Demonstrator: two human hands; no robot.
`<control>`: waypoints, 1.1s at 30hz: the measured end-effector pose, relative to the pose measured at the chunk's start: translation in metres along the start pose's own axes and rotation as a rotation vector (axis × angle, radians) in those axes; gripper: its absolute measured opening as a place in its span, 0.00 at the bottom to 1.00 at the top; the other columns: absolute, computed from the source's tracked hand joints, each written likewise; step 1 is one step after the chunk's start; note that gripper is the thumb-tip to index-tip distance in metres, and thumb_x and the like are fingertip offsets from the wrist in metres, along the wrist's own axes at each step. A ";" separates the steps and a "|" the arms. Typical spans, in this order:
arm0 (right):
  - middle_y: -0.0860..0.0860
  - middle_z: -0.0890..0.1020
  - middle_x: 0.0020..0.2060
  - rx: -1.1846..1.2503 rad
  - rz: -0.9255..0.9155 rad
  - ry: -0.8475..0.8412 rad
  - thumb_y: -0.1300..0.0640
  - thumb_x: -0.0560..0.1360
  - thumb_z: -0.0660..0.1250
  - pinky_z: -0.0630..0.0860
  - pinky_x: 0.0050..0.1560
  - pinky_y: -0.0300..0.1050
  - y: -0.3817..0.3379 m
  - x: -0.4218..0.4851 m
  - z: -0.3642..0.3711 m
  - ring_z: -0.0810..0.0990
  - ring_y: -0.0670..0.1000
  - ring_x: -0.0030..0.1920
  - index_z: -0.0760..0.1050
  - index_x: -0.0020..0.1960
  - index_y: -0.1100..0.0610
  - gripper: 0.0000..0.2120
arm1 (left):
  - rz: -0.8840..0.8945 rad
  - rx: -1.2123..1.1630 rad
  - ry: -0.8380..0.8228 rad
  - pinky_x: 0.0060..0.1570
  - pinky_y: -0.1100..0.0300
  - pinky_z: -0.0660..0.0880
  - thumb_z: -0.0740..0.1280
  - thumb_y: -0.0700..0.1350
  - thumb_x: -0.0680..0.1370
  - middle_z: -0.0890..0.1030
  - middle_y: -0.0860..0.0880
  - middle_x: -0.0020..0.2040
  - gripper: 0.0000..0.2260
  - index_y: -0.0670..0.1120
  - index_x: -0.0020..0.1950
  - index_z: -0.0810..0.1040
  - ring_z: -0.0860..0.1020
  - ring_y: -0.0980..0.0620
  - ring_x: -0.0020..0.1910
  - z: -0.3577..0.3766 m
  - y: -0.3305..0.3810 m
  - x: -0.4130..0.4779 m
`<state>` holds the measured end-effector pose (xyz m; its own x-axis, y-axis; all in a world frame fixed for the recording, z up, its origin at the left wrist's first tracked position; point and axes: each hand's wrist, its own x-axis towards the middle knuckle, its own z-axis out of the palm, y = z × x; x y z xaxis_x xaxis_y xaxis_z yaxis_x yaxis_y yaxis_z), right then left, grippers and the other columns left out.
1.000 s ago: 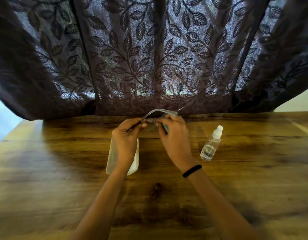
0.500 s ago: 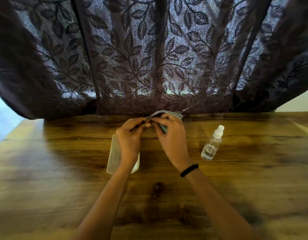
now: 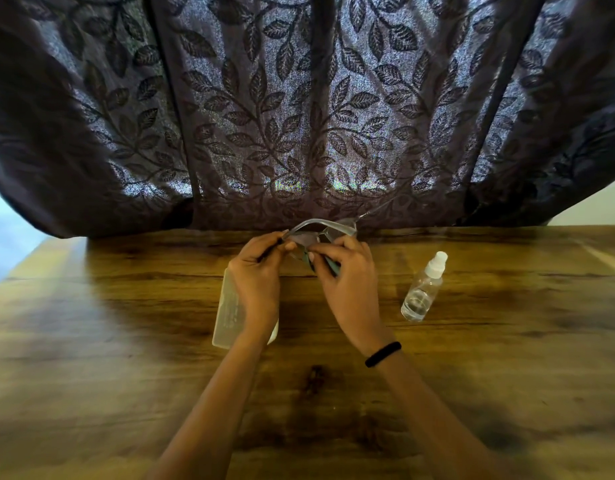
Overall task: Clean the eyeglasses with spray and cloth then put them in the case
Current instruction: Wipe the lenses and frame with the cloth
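The eyeglasses (image 3: 321,226), with a clear grey frame, are held above the table near its far edge. My left hand (image 3: 257,271) pinches one side of the frame. My right hand (image 3: 347,278) presses a small greyish cloth (image 3: 304,241) against a lens, and a teal bit of the cloth shows under its fingers. A translucent glasses case (image 3: 229,306) lies on the table under my left wrist, partly hidden. A clear spray bottle (image 3: 424,289) with a white cap stands to the right of my right hand.
The wooden table (image 3: 126,358) fills the lower half of the view. A dark curtain (image 3: 299,109) with a leaf pattern hangs right behind the table's far edge. My right wrist carries a black band (image 3: 383,354).
My right hand's fingers have shifted on the lens with the cloth, and the glasses have tilted a little. The case and the spray bottle have stayed where they were.
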<state>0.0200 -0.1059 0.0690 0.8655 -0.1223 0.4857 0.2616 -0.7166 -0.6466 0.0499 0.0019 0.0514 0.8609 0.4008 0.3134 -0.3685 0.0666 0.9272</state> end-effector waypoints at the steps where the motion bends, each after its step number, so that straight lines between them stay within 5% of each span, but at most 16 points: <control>1: 0.55 0.77 0.44 0.042 0.009 -0.006 0.58 0.73 0.67 0.64 0.46 0.34 -0.002 0.000 0.002 0.72 0.53 0.49 0.81 0.51 0.56 0.08 | -0.009 -0.004 -0.009 0.49 0.50 0.77 0.69 0.30 0.68 0.82 0.44 0.42 0.14 0.49 0.42 0.82 0.80 0.49 0.44 0.001 -0.001 -0.001; 5: 0.52 0.77 0.43 0.139 0.019 0.008 0.59 0.73 0.68 0.65 0.48 0.36 -0.009 0.003 0.006 0.72 0.53 0.49 0.81 0.51 0.54 0.08 | -0.029 -0.028 -0.072 0.46 0.61 0.78 0.69 0.30 0.69 0.82 0.42 0.43 0.12 0.45 0.47 0.81 0.81 0.52 0.43 0.002 0.001 -0.003; 10: 0.52 0.78 0.45 0.083 -0.005 -0.029 0.56 0.74 0.67 0.69 0.48 0.50 -0.006 0.005 0.007 0.70 0.54 0.52 0.80 0.53 0.50 0.09 | -0.060 -0.056 -0.115 0.48 0.55 0.79 0.69 0.30 0.69 0.81 0.40 0.44 0.13 0.43 0.49 0.80 0.80 0.47 0.44 -0.002 0.006 -0.001; 15: 0.49 0.75 0.46 -0.220 -0.088 -0.031 0.57 0.75 0.65 0.60 0.44 0.47 0.001 0.005 0.006 0.67 0.52 0.51 0.78 0.54 0.43 0.13 | -0.030 -0.001 -0.029 0.44 0.58 0.79 0.69 0.30 0.69 0.81 0.43 0.43 0.13 0.42 0.50 0.79 0.80 0.53 0.40 -0.005 0.005 -0.002; 19: 0.53 0.77 0.47 0.069 0.029 -0.039 0.60 0.74 0.66 0.68 0.49 0.47 0.016 0.004 -0.002 0.72 0.54 0.50 0.80 0.49 0.52 0.07 | 0.004 0.033 -0.025 0.43 0.63 0.78 0.70 0.31 0.68 0.81 0.48 0.40 0.12 0.43 0.49 0.80 0.80 0.56 0.39 -0.009 0.003 -0.001; 21: 0.56 0.76 0.49 0.275 0.142 0.018 0.62 0.74 0.66 0.71 0.50 0.38 0.024 0.008 -0.009 0.75 0.53 0.50 0.80 0.49 0.56 0.06 | 0.009 0.030 -0.030 0.42 0.64 0.78 0.70 0.32 0.68 0.82 0.49 0.39 0.11 0.44 0.47 0.80 0.81 0.58 0.39 -0.011 0.002 -0.001; 26: 0.54 0.75 0.49 0.216 0.172 0.154 0.63 0.74 0.66 0.67 0.44 0.20 0.040 0.019 -0.017 0.73 0.41 0.41 0.79 0.50 0.59 0.06 | -0.012 0.006 -0.029 0.45 0.58 0.78 0.70 0.33 0.68 0.82 0.47 0.41 0.11 0.47 0.45 0.81 0.81 0.52 0.41 -0.013 0.000 -0.004; 33: 0.57 0.75 0.48 0.097 0.107 0.190 0.63 0.74 0.66 0.64 0.42 0.27 0.043 0.026 -0.016 0.75 0.50 0.43 0.79 0.51 0.61 0.07 | 0.014 -0.013 -0.066 0.48 0.51 0.77 0.71 0.32 0.68 0.82 0.46 0.41 0.12 0.50 0.40 0.82 0.80 0.47 0.42 -0.009 0.006 -0.006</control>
<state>0.0467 -0.1510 0.0633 0.7971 -0.3277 0.5072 0.2202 -0.6244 -0.7494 0.0393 0.0083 0.0537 0.8767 0.3408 0.3394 -0.3849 0.0738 0.9200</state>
